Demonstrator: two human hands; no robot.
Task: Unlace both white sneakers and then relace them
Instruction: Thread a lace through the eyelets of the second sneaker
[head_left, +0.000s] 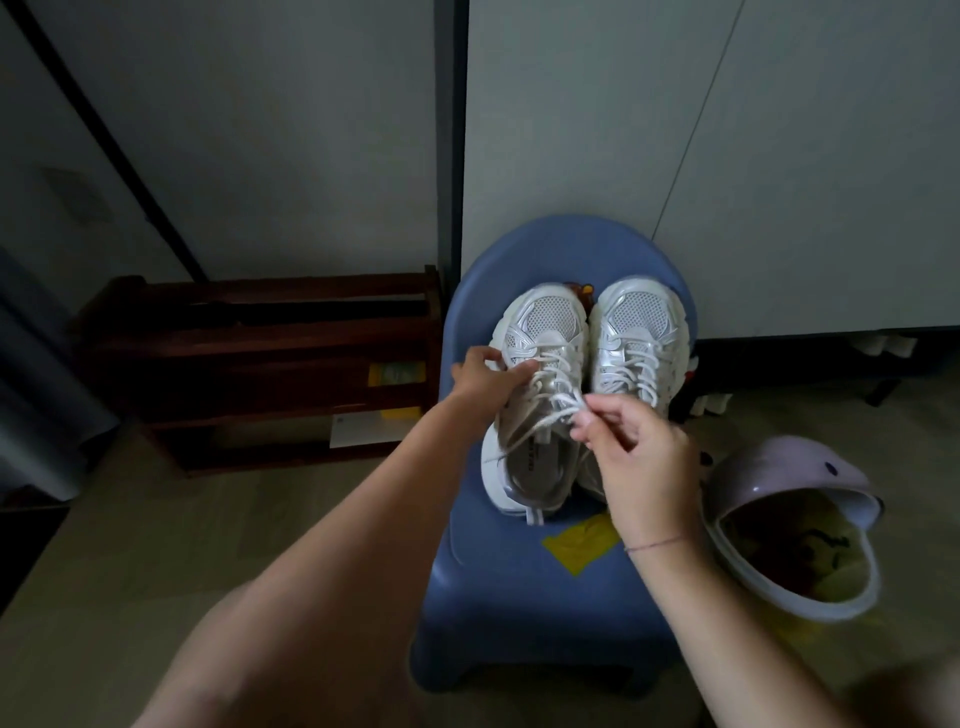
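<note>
White mesh-and-synthetic sneakers stand side by side on the seat of a blue plastic chair (519, 597), toes pointing away from the person. Both appear laced. The left hand (480, 382) grips the left-hand sneaker (540, 332) at its outer forefoot, thumb laid across the lower crossings. The right hand (634, 447) pinches that shoe's lace (550, 410) near the top eyelets. The right-hand sneaker (641, 317) is untouched.

Assessment: the shoes look light and soft-sided, and are likely to slide on smooth plastic, so brace at the midfoot. The lace is limp and may snag; take it close to each eyelet.
</note>
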